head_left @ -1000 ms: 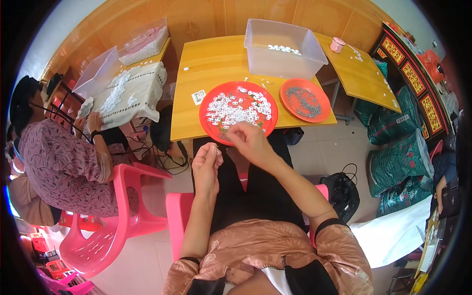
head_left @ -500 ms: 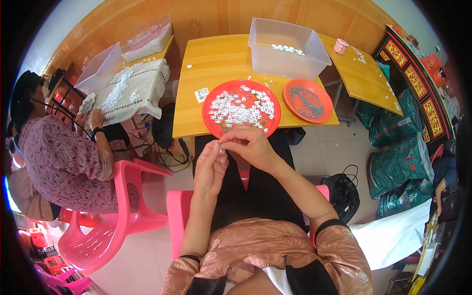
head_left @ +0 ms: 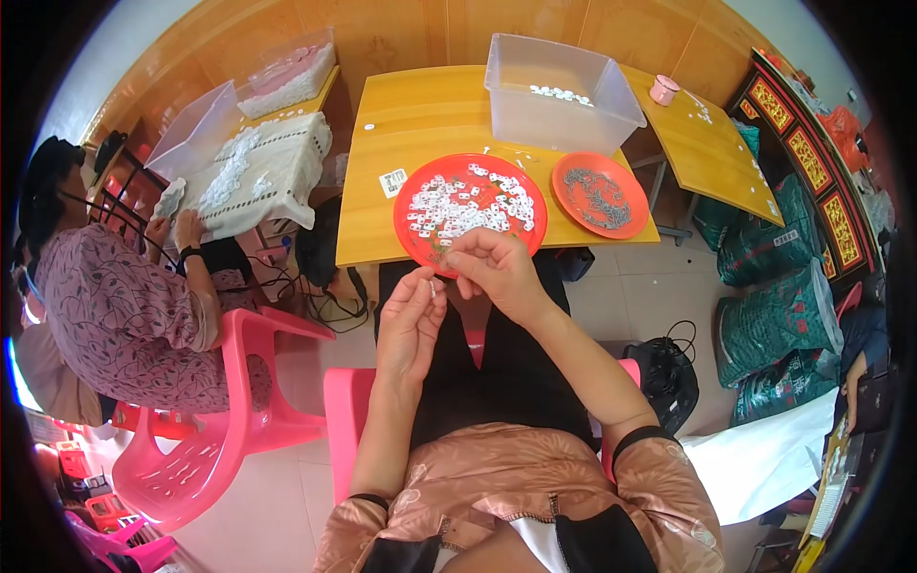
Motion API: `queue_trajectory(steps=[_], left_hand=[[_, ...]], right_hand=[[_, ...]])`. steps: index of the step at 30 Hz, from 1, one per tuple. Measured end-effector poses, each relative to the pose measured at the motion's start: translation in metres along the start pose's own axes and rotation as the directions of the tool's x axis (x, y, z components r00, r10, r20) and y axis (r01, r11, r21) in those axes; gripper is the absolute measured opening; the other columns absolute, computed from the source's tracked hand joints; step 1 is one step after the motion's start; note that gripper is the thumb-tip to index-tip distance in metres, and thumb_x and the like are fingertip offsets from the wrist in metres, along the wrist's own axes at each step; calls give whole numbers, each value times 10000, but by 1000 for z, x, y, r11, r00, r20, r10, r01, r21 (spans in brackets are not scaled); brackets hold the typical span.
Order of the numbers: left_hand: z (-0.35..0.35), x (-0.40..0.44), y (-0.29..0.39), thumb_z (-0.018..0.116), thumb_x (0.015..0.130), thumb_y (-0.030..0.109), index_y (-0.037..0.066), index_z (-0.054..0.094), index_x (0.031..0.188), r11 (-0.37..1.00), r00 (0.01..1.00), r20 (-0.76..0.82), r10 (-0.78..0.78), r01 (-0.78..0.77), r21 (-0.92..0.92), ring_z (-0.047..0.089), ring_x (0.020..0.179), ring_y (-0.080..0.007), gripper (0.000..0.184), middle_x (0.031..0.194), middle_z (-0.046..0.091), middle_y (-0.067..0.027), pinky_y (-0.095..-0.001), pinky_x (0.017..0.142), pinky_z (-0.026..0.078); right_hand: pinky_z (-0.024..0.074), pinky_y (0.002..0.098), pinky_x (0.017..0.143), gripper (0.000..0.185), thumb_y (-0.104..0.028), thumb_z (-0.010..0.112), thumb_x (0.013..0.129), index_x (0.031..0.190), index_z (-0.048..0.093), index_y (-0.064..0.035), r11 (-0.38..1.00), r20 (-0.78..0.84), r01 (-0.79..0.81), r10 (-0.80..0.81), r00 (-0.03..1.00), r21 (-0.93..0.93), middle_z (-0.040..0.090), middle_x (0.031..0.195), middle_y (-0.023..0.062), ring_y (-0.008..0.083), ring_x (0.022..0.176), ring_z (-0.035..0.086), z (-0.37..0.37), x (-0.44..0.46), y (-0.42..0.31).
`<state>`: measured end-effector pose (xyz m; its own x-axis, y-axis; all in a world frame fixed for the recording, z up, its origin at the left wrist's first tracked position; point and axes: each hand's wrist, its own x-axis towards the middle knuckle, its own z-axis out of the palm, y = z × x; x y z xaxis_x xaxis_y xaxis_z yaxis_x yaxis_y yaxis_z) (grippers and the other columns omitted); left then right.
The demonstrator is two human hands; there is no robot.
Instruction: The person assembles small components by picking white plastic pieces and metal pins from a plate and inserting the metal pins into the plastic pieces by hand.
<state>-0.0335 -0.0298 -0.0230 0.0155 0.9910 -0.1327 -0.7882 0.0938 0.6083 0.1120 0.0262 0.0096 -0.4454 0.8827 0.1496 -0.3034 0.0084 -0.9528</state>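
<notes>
Table: yellow wood top (head_left: pixel 430 105), a card (head_left: pixel 392 182) at its left, a clear bin (head_left: pixel 564 124) at the back with a few white parts on its floor.
Tray: a round red tray (head_left: pixel 400 224) at the near edge, strewn with white pieces (head_left: pixel 458 205); some of its base shows between them.
Plate: a smaller red plate (head_left: pixel 638 205) just to the right, carrying grey metal bits (head_left: pixel 592 196).
Room: wood-panelled wall behind; a side table (head_left: pixel 702 158) with a pink cup (head_left: pixel 664 91); green sacks (head_left: pixel 778 306) on the tiled floor at right; at left, a co-worker (head_left: pixel 134 310) at a cloth-covered table, a pink chair (head_left: pixel 234 401) close by.
Change: half a second ago the fingertips of both hands met; now the right hand has drawn back slightly, leaving a small gap. Tray and plate remain in place on the table.
Left hand (head_left: pixel 409 325): thumb and fingers pinch a small white piece (head_left: pixel 435 288).
Right hand (head_left: pixel 501 277): thumb and forefinger pressed together; whether anything sits between them, I cannot tell.
Piece: at the left fingertips, just beside the right hand, in front of the tray's near rim.
</notes>
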Motion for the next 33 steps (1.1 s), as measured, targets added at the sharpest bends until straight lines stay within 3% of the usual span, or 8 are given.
queue_trajectory(steps=[3,7,10,17,26,29,33], left_hand=[[8,-2,4,571,883,91,29,562,1065,994,994,-81,70,-63,91,590,786,-95,193,927,623,-54,-196,718,492],[6,-4,5,594,865,79,31,569,1060,980,983,-149,106,-77,183,598,772,-101,202,942,641,-80,-204,711,500],[-9,1,2,607,855,72,33,577,1047,980,986,-92,138,-123,153,609,788,-110,198,943,647,-91,-205,692,502],[-1,1,5,611,837,25,14,568,1088,980,977,-121,175,-162,113,625,825,-125,255,960,646,-93,-209,737,513],[8,-3,7,623,806,-27,-9,557,1117,928,952,-107,288,-250,276,624,855,-119,319,967,650,-94,-219,766,511],[8,-4,6,624,803,-30,-10,565,1109,914,946,-105,308,-263,309,623,852,-117,312,960,652,-93,-215,755,507],[5,-3,6,628,803,-23,-10,559,1113,900,944,-95,315,-266,346,621,861,-126,318,977,645,-97,-218,768,508]], right_hand=[[402,170,514,75,-53,585,854,892,584,12,998,-33,-39,41,999,42,589,762,7,37,585,513,-2,-1,-1],[404,173,529,82,-41,602,839,899,623,11,997,0,14,-14,1000,-82,602,763,17,41,601,513,0,-1,2],[412,182,554,104,-21,610,826,916,654,4,985,17,44,-42,999,-170,605,774,16,48,625,518,0,-2,3],[429,187,596,128,-2,614,817,935,660,5,948,79,125,-107,991,-294,603,814,15,48,671,530,3,-4,3],[479,183,706,150,-7,613,827,974,636,12,956,0,117,-122,993,-270,632,864,25,47,778,581,12,-8,-4],[489,209,625,144,-37,634,801,939,643,1,935,-16,200,-214,977,-293,661,805,59,75,696,610,13,-6,2],[483,221,614,155,-53,648,787,938,649,-19,879,15,163,-175,984,-449,658,791,59,86,685,612,9,-8,-2]])
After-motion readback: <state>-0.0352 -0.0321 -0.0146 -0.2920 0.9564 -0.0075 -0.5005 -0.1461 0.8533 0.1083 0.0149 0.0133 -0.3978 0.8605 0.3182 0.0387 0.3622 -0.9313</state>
